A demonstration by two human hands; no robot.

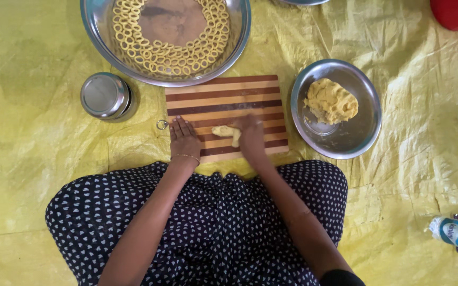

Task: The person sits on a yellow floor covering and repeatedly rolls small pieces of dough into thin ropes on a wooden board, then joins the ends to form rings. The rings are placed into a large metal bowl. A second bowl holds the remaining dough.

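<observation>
Head view shows the right hand (251, 136) pressing flat, grip wide, on a small dough piece (228, 132) at the striped cutting board's (223, 94) centre, left hand (183, 139) splayed beside it; uneven pressure could likely tear the dough.

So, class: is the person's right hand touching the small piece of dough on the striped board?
Touching. In the head view, the right hand lies over the small dough piece on the striped board, with no gap between them.
</observation>
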